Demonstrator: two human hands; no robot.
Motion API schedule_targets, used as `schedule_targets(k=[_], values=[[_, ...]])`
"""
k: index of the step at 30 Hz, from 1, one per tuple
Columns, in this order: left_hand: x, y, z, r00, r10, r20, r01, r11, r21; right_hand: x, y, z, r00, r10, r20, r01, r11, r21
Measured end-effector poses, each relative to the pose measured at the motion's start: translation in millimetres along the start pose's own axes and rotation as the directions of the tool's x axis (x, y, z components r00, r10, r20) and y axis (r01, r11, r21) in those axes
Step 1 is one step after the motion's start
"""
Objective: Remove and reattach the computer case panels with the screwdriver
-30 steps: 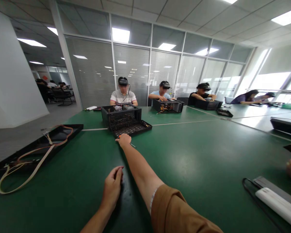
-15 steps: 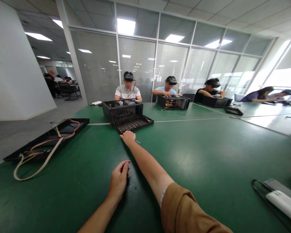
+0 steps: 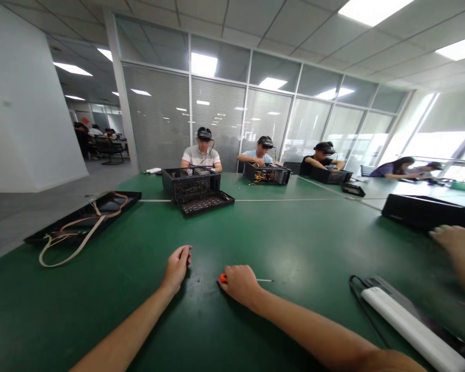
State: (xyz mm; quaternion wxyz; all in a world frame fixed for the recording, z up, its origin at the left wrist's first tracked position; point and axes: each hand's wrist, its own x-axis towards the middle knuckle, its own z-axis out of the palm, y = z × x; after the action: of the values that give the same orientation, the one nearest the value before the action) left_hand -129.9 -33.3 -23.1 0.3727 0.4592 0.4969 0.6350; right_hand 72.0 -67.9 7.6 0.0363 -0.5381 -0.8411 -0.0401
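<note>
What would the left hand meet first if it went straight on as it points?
Probably the perforated black panel lying on the near side of the black case, beyond the left hand; depth is hard to judge here.

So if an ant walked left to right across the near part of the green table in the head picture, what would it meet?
Shallow black panel → left hand → right hand, gripping an orange-handled screwdriver → long white bar.
</note>
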Motion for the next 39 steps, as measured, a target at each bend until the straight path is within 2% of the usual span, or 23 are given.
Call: schedule_targets(k=[2,4,8,12,18,25,39], values=[[-1.5,0.2,0.7,1.0,0.025,-0.008,-0.025,1.0,0.012,-39.6,9.5,-1.1,1.0,0.012,-0.009,-0.012,1.0,0.005],[-2.4,-0.6,0.5,0.999,0.041,-0.022,-0.04,0.999,0.034,-67.7,14.4,-2.0,1.0,0.012,-0.013,-0.012,1.0,0.006],[-4.7,-2.5,-1.4,0.999,0.051,-0.016,-0.05,0.996,0.08,-90.7,14.8,-5.3,1.0,-0.008,-0.028,0.009,1.0,0.004],[-11.4,-1.1,-4.7,0.999,0.054,0.003,-0.054,0.992,0.115,-89.0,16.1,-10.0,0.997,-0.049,-0.051,0.05,0.999,0.005],[-20.0,1.8,-8.1,1.0,0.029,0.007,-0.029,0.996,0.08,-85.4,26.2,-9.8,0.997,-0.029,-0.065,0.029,1.0,0.005],[-17.3,-1.7,-7.5,0.999,0.011,0.039,-0.015,0.996,0.088,-85.9,25.1,-11.2,1.0,-0.013,-0.018,0.014,1.0,0.01],[-19.1,5.8,-3.7,0.998,-0.025,0.058,0.019,0.996,0.091,-86.6,24.3,-6.4,0.997,-0.067,-0.031,0.067,0.998,-0.001]])
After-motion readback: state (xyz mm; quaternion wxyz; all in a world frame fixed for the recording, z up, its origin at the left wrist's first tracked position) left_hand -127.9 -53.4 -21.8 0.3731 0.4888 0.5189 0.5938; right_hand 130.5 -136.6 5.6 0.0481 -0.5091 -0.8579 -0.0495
